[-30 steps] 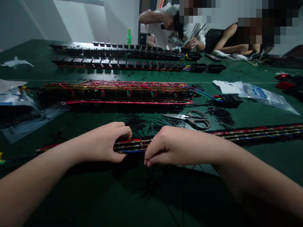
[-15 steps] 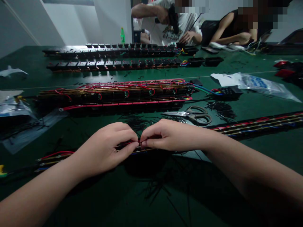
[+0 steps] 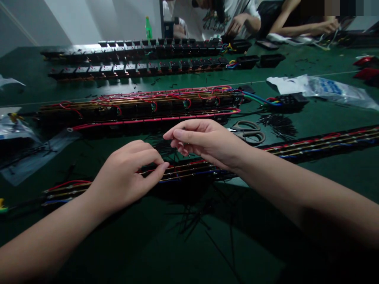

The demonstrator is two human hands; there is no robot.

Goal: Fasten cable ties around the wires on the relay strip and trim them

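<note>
A long black socket strip (image 3: 310, 144) with red, yellow and blue wires runs across the green table in front of me. My left hand (image 3: 126, 175) rests on it, fingers curled and thumb and fingertips pressed on the wires near its middle. My right hand (image 3: 204, 140) is raised a little above the strip, fingers pinched together; I cannot make out what they hold. Loose black cable ties (image 3: 189, 217) lie scattered around and under the strip.
Scissors (image 3: 248, 132) lie just right of my right hand. A wired strip assembly (image 3: 142, 108) lies behind, with more socket strips (image 3: 139, 69) further back. A plastic bag (image 3: 328, 90) sits at right, another (image 3: 17, 130) at left. Other people's arms (image 3: 299, 25) work at the far edge.
My right hand has lifted off the strip and moved up and back, away from my left hand. The left hand stays on the wires. The camera has tilted down.
</note>
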